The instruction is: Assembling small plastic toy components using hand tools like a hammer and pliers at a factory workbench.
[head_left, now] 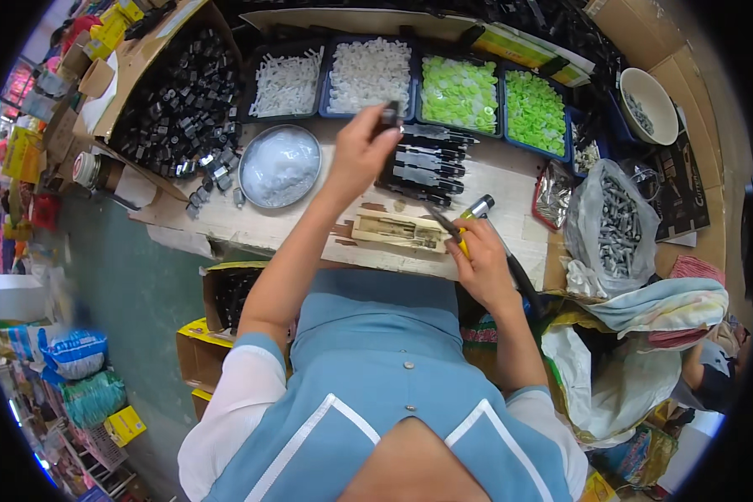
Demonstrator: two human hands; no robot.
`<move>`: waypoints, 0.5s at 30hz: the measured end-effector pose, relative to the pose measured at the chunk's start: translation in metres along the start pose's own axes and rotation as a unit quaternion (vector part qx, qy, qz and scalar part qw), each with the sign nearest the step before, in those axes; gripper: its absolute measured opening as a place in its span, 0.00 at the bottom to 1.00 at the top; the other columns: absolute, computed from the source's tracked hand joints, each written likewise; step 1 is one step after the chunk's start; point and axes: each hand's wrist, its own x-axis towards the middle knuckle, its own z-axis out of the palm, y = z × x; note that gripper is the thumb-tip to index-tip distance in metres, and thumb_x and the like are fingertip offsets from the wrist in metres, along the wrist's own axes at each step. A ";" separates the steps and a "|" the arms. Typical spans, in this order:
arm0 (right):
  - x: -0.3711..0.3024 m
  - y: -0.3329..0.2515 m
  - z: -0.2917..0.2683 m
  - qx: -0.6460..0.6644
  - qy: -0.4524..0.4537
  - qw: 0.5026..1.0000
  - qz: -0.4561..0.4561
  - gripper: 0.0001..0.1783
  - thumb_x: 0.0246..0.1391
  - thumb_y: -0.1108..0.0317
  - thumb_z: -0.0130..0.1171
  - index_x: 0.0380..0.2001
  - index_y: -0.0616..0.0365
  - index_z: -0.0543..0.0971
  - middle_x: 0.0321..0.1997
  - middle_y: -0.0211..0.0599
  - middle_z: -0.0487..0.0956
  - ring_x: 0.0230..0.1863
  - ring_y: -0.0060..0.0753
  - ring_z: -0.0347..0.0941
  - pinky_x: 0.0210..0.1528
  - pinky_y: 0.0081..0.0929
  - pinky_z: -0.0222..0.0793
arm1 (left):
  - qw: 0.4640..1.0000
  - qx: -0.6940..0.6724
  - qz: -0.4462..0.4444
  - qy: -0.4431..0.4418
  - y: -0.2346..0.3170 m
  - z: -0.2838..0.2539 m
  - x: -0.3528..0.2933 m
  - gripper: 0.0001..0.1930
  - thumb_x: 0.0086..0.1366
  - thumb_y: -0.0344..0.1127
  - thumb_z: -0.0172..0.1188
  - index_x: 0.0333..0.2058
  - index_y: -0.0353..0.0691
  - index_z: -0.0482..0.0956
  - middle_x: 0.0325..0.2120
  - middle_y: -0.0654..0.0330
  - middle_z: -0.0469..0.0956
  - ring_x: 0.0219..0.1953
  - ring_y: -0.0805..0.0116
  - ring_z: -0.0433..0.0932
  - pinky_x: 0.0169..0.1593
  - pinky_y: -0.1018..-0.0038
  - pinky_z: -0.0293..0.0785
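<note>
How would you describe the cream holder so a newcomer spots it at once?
Find the pale worktable, then its near edge before the person's waist. There, just left of the right hand, lies the cream holder: a long, pale, grooved block, unlike the black parts lined up beyond.

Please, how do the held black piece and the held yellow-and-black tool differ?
The black piece in the left hand looks short and blocky; the tool in the right hand looks longer and slimmer. The black piece looks dark throughout, while the tool also has yellow. The black piece is farther forward than the tool. Both are held in a bare hand.
</note>
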 end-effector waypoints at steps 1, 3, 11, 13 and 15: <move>0.003 0.000 0.001 0.019 0.001 1.000 0.022 0.07 0.46 0.75 0.55 0.29 0.69 0.72 0.37 0.44 0.72 0.37 0.46 0.68 0.40 0.33 0.64 | 0.988 -0.144 -0.051 0.007 0.004 -0.009 -0.010 0.17 0.55 0.24 0.48 0.46 0.33 0.66 0.33 0.54 0.73 0.32 0.66 0.74 0.36 0.74 0.72; 0.011 -0.002 0.006 0.043 0.005 0.999 0.022 0.08 0.43 0.76 0.57 0.28 0.69 0.73 0.38 0.46 0.72 0.38 0.48 0.68 0.41 0.36 0.64 | 0.938 -0.320 -0.131 -0.008 0.015 -0.023 -0.034 0.22 0.56 0.23 0.44 0.52 0.36 0.58 0.32 0.54 0.73 0.32 0.68 0.74 0.36 0.75 0.73; 0.035 -0.025 0.030 0.043 -0.042 0.997 -0.040 0.10 0.47 0.73 0.55 0.31 0.70 0.72 0.39 0.47 0.72 0.40 0.47 0.66 0.44 0.35 0.63 | 0.965 -0.197 -0.174 0.007 0.021 -0.020 -0.099 0.14 0.65 0.38 0.49 0.45 0.36 0.67 0.22 0.66 0.70 0.21 0.83 0.67 0.24 0.85 0.64; 0.035 -0.028 0.030 0.039 -0.044 0.997 -0.040 0.10 0.47 0.73 0.55 0.31 0.70 0.72 0.39 0.47 0.72 0.40 0.47 0.66 0.44 0.35 0.63 | 0.986 -0.099 -0.132 0.011 0.025 -0.020 -0.101 0.14 0.65 0.38 0.50 0.44 0.35 0.69 0.20 0.66 0.71 0.21 0.83 0.66 0.25 0.85 0.64; 0.035 -0.031 0.029 0.034 -0.045 0.998 -0.040 0.10 0.47 0.72 0.55 0.31 0.70 0.72 0.39 0.47 0.72 0.40 0.47 0.66 0.44 0.35 0.63 | 0.989 -0.078 -0.123 0.008 0.029 -0.020 -0.104 0.14 0.64 0.36 0.51 0.45 0.35 0.69 0.21 0.66 0.71 0.21 0.83 0.66 0.25 0.85 0.64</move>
